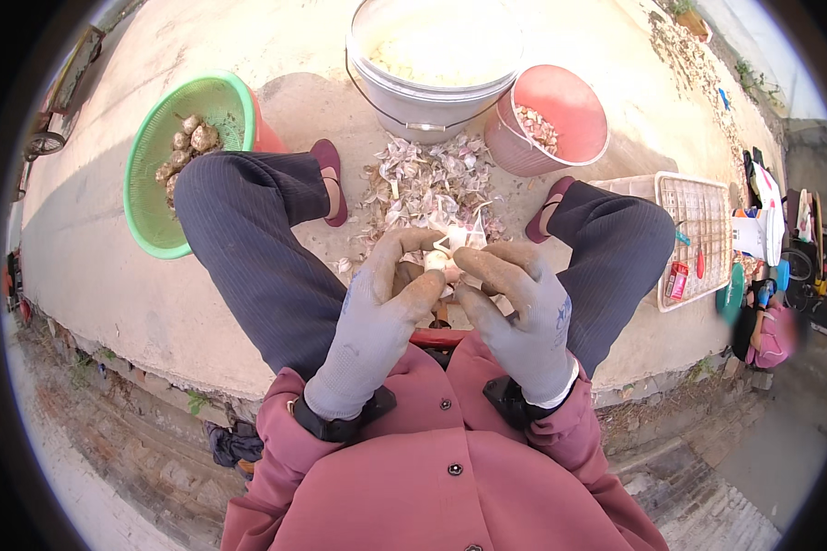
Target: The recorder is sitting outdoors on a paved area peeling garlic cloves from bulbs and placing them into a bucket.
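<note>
Between my two hands, a pale garlic bulb (438, 261) with pinkish skin is held over my lap, its papery peel partly loose. My left hand (374, 310), in a grey coated work glove, has thumb and fingers closed around its left side. From the right, my gloved right hand (526, 308) pinches at the bulb and its skin, with fingers bent. The fingers hide part of the garlic. Beyond my hands, a heap of garlic skins (429, 184) lies on the ground between my feet.
A white bucket (418, 101) with pale contents stands ahead. Beside it sits a pink bucket (560, 119) of reddish cloves. At left, a green basket (147, 220) holds whole garlic bulbs (204, 139). An upturned-looking plastic crate (694, 220) at right bears a red packet (677, 280).
</note>
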Demonstrator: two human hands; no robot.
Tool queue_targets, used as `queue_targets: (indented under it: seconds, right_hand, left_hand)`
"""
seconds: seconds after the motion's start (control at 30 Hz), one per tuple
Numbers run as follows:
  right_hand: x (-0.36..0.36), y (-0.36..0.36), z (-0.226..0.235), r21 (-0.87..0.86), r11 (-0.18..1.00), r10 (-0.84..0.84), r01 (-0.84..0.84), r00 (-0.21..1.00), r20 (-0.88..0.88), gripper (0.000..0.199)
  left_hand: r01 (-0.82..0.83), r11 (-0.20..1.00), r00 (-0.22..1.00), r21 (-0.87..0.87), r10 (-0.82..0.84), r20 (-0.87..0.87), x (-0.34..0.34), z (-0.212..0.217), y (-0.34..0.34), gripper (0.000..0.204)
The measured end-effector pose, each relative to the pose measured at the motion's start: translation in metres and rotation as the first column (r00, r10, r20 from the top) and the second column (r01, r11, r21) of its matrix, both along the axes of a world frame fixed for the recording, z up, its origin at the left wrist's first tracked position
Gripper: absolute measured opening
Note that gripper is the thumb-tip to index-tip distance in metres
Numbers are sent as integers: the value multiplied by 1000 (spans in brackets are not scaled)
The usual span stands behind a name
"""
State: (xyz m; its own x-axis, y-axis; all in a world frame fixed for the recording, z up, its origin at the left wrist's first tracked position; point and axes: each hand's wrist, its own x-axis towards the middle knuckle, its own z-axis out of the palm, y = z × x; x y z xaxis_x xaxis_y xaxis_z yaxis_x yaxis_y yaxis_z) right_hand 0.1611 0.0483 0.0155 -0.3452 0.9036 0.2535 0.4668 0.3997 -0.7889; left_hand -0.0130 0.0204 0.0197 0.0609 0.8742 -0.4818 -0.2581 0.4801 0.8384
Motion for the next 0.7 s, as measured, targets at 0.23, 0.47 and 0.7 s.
queue_targets:
  seconds: [0.23, 0.47, 0.7]
  right_hand:
    - [-5, -4, -5, -131, 989, -80, 69, 993, -83, 30]
    - [4, 6, -7, 64, 997, 42, -42, 999, 5, 26]
    - [2, -6, -11, -2, 1000, 25, -25, 1000, 6, 23]
  left_hand:
    - [-33, 993, 994, 114, 45, -103, 9, -4, -7, 39]
    - [3, 994, 981, 113, 19, -196, 8, -3, -7, 37]
    - [-17, 990, 981, 139, 44, -187, 11, -12, -14, 35]
